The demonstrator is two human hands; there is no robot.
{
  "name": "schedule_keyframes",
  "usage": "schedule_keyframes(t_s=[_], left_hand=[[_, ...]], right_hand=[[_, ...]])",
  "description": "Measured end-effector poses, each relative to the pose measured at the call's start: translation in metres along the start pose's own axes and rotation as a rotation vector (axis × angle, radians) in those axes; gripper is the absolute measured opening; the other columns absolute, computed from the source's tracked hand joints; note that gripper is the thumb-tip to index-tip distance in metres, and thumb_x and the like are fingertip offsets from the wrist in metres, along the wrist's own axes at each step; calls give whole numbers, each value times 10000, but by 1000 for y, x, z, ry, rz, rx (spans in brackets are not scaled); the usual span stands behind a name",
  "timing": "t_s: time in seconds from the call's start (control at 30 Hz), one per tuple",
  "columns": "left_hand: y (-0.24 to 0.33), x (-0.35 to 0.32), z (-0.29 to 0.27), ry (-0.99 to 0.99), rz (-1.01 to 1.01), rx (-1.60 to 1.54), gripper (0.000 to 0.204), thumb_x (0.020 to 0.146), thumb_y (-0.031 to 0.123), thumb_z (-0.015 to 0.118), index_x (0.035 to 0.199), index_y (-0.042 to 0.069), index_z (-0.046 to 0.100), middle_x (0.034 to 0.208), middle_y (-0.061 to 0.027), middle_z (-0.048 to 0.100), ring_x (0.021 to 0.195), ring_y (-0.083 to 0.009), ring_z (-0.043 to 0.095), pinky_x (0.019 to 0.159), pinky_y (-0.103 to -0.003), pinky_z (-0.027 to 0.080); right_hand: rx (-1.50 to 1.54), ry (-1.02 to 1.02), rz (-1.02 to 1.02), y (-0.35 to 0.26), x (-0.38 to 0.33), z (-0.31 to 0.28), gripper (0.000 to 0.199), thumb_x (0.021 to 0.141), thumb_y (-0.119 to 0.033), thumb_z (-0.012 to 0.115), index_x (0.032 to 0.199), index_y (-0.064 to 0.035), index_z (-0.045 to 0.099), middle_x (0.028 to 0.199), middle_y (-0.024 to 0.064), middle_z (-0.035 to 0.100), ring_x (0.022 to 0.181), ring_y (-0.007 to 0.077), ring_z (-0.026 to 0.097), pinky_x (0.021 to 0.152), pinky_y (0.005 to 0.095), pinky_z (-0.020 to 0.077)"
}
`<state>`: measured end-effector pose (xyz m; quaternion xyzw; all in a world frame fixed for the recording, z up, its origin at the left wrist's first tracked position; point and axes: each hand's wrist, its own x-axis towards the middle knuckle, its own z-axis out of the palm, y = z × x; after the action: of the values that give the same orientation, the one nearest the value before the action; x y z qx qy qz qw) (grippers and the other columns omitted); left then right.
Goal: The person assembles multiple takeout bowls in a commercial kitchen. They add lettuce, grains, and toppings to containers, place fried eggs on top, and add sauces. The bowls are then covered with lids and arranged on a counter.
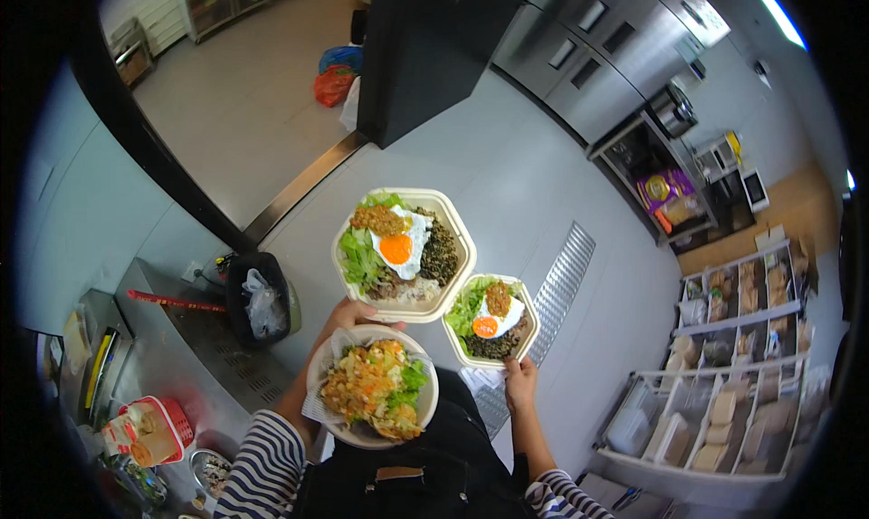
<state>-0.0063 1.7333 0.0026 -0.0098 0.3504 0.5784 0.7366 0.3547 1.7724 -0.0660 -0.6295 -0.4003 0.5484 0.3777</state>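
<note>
I'd keep my left hand (pixel 348 317), its grip clamped under the large hexagonal bowl (pixel 405 254) with the round salad bowl (pixel 371 397) on the forearm, level, and my right hand (pixel 520 383), clamped on the small hexagonal bowl (pixel 490 321), steady.

Matt paper bowls (pixel 450 225), brushed-steel fridge (pixel 615 39)

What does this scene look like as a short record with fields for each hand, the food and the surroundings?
left hand: carries the large hexagonal bowl and the round bowl
right hand: holds the smaller hexagonal bowl
hexagonal bowls: fried egg, lettuce, dark greens
round bowl: orange shredded salad on paper
floor: pale, with a metal drain grate
left: black bin
right: shelves of packaging
</note>
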Motion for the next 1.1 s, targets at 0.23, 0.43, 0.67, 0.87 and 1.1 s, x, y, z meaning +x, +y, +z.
schedule_keyframes(t_s=[0.23,0.43,0.67,0.87,1.1], left_hand=[[138,77,-9,221,6,-272,545,805,125,503,1282,-116,396,990,-273,635,829,-317,683,669,-444,615],[243,121,-60,88,124,-314,502,797,118,524,1248,-92,456,1011,-234,641,852,-291,683,674,-407,613],[340,151,-87,221,114,-295,523,787,108,542,1244,-120,433,1052,-249,617,843,-296,680,669,-364,619],[352,164,-114,36,124,-290,543,782,66,540,1260,-133,377,973,-281,623,760,-313,688,637,-365,627],[345,157,-99,131,106,-245,490,765,60,546,1187,-158,422,978,-282,628,757,-309,690,659,-372,622]], right_hand=[[12,-195,-88,-81,166,141,93,878,-54,530,888,1,605,719,-13,568,611,61,475,553,223,375],[-130,-364,-158,-123,260,288,137,899,-88,531,938,20,605,814,37,610,709,111,547,649,266,451],[-216,-346,-131,-138,289,387,159,877,-65,513,965,26,610,888,52,635,793,109,559,737,269,458],[-114,-294,-72,-108,290,401,166,863,-48,515,971,32,613,886,54,632,781,112,563,729,265,457],[-24,-237,25,-97,264,378,144,865,-59,539,954,29,610,860,23,604,749,102,539,693,258,443]])
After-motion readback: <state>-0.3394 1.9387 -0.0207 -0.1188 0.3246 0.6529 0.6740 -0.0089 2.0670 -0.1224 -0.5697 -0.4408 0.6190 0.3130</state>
